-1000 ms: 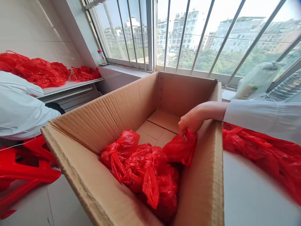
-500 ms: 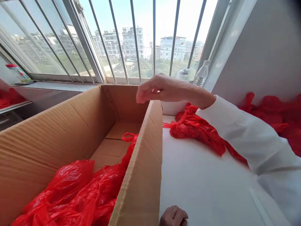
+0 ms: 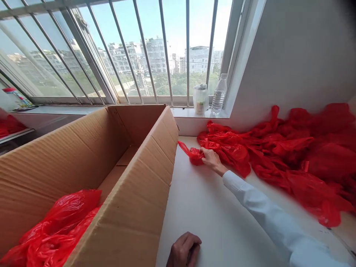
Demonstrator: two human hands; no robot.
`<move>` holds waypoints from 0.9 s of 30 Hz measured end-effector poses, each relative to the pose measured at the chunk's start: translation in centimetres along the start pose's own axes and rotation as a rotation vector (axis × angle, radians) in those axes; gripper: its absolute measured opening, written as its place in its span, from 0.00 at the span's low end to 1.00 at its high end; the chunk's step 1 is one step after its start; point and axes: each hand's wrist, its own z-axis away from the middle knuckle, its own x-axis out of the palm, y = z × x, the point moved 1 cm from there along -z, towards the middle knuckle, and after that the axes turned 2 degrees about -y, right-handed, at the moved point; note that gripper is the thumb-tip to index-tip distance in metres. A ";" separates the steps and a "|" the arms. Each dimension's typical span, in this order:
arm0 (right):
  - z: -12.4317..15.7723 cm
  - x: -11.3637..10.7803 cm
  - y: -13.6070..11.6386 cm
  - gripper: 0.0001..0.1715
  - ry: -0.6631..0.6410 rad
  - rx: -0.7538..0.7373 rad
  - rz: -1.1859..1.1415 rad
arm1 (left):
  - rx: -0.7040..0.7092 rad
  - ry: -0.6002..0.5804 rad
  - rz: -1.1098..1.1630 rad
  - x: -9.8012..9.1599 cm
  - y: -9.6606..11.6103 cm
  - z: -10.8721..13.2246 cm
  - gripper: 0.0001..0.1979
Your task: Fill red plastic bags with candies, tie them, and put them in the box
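Observation:
Reaching across the white tabletop, my right hand (image 3: pixel 211 159) has its fingers closed on the near end of a knotted red plastic bag (image 3: pixel 196 156), beside the box. My left hand (image 3: pixel 184 248) rests on the table at the bottom, its fingers curled in, with no object showing in them. Left of both hands stands a tall open cardboard box (image 3: pixel 136 193). Inside it lie filled red plastic bags (image 3: pixel 66 215), partly hidden by the near wall.
A large heap of red plastic bags (image 3: pixel 303 148) spreads along the wall at right. On the windowsill stand a clear water bottle (image 3: pixel 219 95) and a clear plastic jar (image 3: pixel 200 99). Window bars (image 3: pixel 147 55) run behind the box. A red-lidded container (image 3: pixel 15 97) sits at far left.
My right hand has moved from above the box's wall down and right to the red bags, and closed on one. The view has turned right. My left hand stays on the table.

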 end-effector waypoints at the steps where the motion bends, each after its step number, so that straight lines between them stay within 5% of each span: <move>1: 1.0 -0.7 0.3 0.08 0.008 0.002 -0.016 | -0.039 -0.008 0.032 -0.3 0.9 -0.2 0.08; 5: 7.3 -2.9 1.0 0.14 0.022 0.013 -0.085 | -0.204 0.140 0.141 -0.7 4.3 -1.8 0.07; 9: 16.5 -2.4 0.9 0.19 -0.004 0.062 -0.139 | -0.318 0.348 0.177 0.2 5.2 -3.7 0.07; 11: 20.9 -1.9 0.8 0.25 -0.045 0.035 -0.177 | -0.325 0.360 0.165 0.6 5.2 -4.3 0.08; 14: 25.3 -1.9 0.5 0.30 -0.042 0.001 -0.216 | -0.230 0.227 0.162 0.5 6.0 -5.3 0.08; 20: 25.3 -2.0 0.4 0.17 0.190 0.055 -0.189 | 0.157 -0.041 -0.048 -0.1 7.6 -7.0 0.18; 23: 23.7 -1.3 0.2 0.17 0.173 0.005 -0.043 | 0.169 -0.066 -0.144 -0.3 6.9 -7.2 0.22; 27: 22.6 -0.5 -0.2 0.03 0.041 0.010 0.082 | 0.097 -0.125 -0.142 -0.3 6.0 -7.0 0.18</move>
